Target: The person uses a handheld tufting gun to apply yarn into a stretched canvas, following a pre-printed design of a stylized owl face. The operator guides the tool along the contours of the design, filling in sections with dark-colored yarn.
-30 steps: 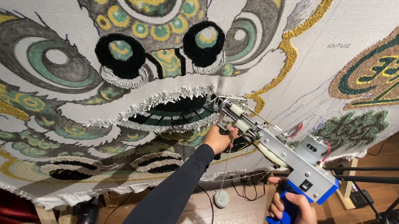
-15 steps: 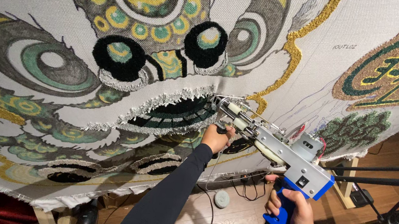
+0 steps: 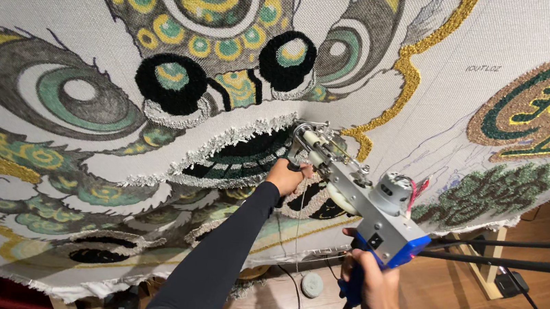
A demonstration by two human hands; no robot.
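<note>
The tufting gun (image 3: 359, 199) was pressed nose-first against the cloth (image 3: 64, 6), just below the two black tufted circles. The right hand (image 3: 374, 283) clenched its blue grip below the motor; the left hand (image 3: 286, 175) grasped the front handle, close against the cloth.

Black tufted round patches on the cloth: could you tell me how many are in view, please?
2: one black patch left of the centre, another black patch up and right of it, above the tufting gun. None seems hidden.
</note>
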